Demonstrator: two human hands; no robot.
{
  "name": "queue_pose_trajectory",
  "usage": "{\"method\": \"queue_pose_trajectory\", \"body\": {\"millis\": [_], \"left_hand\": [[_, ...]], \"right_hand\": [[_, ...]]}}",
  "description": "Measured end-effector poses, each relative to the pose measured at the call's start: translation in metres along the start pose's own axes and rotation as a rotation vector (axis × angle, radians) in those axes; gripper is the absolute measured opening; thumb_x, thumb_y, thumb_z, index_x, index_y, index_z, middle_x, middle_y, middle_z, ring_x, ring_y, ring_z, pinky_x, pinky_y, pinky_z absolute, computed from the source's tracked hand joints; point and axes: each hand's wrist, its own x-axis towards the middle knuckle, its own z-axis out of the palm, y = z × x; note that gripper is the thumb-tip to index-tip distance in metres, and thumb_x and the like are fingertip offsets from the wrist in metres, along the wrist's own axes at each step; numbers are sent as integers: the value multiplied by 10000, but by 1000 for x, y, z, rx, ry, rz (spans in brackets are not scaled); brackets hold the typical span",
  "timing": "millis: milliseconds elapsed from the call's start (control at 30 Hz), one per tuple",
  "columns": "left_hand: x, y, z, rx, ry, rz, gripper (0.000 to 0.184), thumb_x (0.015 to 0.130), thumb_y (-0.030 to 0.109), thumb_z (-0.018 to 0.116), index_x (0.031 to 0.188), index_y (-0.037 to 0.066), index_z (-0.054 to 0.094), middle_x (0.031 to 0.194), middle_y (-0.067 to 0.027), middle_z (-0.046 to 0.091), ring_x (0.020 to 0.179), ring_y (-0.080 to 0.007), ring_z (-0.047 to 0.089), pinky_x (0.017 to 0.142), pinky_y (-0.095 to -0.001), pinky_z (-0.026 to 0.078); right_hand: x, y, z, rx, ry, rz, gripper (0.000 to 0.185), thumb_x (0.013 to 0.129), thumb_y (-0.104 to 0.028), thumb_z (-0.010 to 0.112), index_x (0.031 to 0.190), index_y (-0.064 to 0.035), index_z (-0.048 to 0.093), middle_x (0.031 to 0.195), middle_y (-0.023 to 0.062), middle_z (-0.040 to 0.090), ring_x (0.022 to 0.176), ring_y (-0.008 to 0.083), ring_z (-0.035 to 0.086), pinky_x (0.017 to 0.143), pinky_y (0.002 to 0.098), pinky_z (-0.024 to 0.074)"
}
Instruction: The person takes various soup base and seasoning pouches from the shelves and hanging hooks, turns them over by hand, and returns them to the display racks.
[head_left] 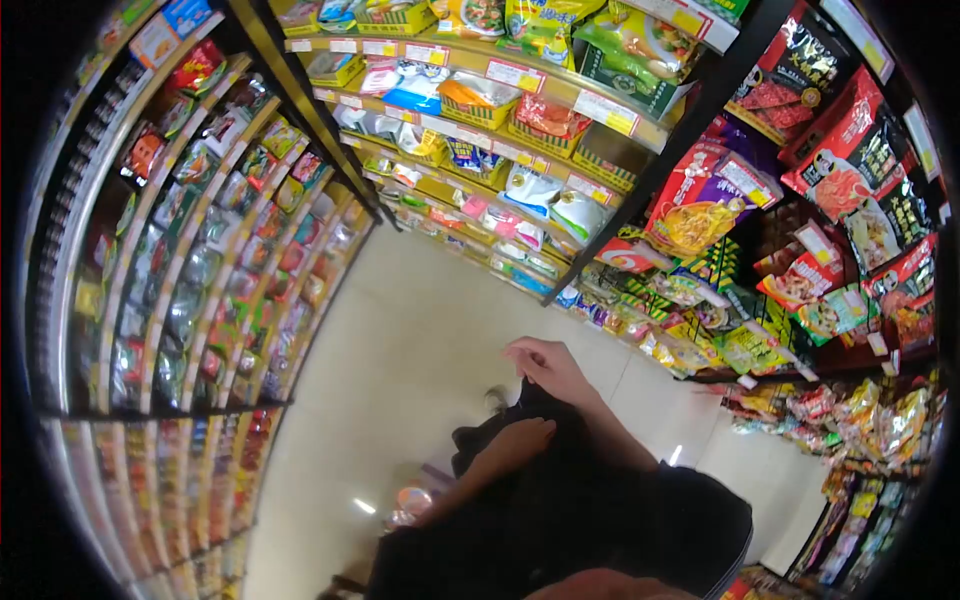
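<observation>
My right hand (548, 365) is in front of my dark clothing (600, 520), above the pale floor. Its fingers curl inward, and whatever may be inside them is hidden. Just below it, my left hand (528, 436) lies against black cloth, its fingers mostly out of sight. Beneath my left forearm, a blurred orange and white item (412, 500) is partly visible; its kind cannot be made out.
Shelves of packaged goods (200, 250) line the left side. Ahead, a shelf unit (470, 130) holds seasoning packets and yellow boxes with price tags. Red and black food bags (850, 160) hang at right. Shiny tiled floor (400, 300) runs between them.
</observation>
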Motion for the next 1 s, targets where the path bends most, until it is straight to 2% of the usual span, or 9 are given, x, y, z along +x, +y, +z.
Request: {"method": "queue_pose_trajectory", "body": {"millis": [200, 267, 467, 567, 700, 733, 833, 900, 1000], "left_hand": [[3, -57, -32, 84, -50, -80, 113, 989, 143, 519, 1033, 50, 567, 884, -177, 622, 865, -401, 650, 757, -515, 519], [7, -88, -47, 122, -100, -95, 114, 987, 142, 514, 1034, 50, 562, 893, -184, 627, 874, -403, 654, 763, -518, 521], [19, -130, -161, 188, -219, -207, 140, 986, 164, 509, 1052, 53, 564, 926, -185, 641, 899, -414, 667, 786, -522, 529], [32, -142, -216, 225, -307, -235, 164, 977, 160, 523, 1093, 60, 579, 937, -175, 644, 870, -403, 679, 757, -514, 543], [47, -170, -248, 299, -285, -124, 205, 956, 162, 551, 1135, 88, 621, 883, -129, 664, 789, -336, 702, 646, -460, 568], [47, -187, -246, 288, -169, 6, 193, 944, 166, 566, 1110, 94, 635, 866, -115, 677, 799, -323, 711, 655, -443, 579], [75, -170, -297, 303, -294, -58, 142, 923, 145, 561, 1030, 80, 628, 897, -129, 693, 864, -333, 718, 710, -459, 587], [88, -175, -310, 291, -333, -107, 113, 920, 131, 543, 976, 73, 622, 885, -149, 680, 862, -352, 707, 732, -480, 570], [98, -194, -332, 69, -381, -48, 98, 944, 160, 538, 967, 71, 573, 908, -160, 640, 888, -392, 667, 745, -506, 533]], "right_hand": [[66, -3, -5, -64, 113, -43, 208, 1030, -98, 566, 1165, -51, 717, 772, 19, 682, 670, 60, 615, 584, 238, 495], [88, 3, -15, -52, 150, 34, 195, 1011, -67, 567, 1135, -31, 713, 796, 42, 698, 675, 80, 632, 602, 248, 495], [180, 38, -26, 81, 302, 56, 180, 1044, -127, 581, 1125, -31, 709, 738, 31, 640, 681, 79, 620, 626, 268, 482], [230, 15, -26, 80, 324, 36, 178, 1045, -124, 580, 1124, -32, 709, 734, 32, 634, 679, 83, 623, 620, 261, 478], [294, -3, -28, 53, 325, -98, 163, 1036, -118, 602, 1130, -44, 713, 744, 38, 641, 687, 83, 627, 610, 253, 484], [302, -14, -31, 6, 329, -74, 164, 1032, -99, 596, 1133, -45, 714, 759, 42, 649, 694, 81, 630, 610, 253, 490], [315, -40, -38, -10, 389, -55, 205, 980, -30, 612, 1145, -73, 726, 842, 41, 694, 726, 77, 638, 603, 238, 503], [321, -49, -41, -49, 447, -84, 182, 988, -12, 603, 1122, -32, 725, 929, 22, 679, 772, 85, 637, 653, 237, 520], [329, -47, -34, -6, 652, -87, 194, 997, -19, 606, 1152, -45, 721, 1009, 31, 669, 885, 96, 634, 686, 252, 535]]}}
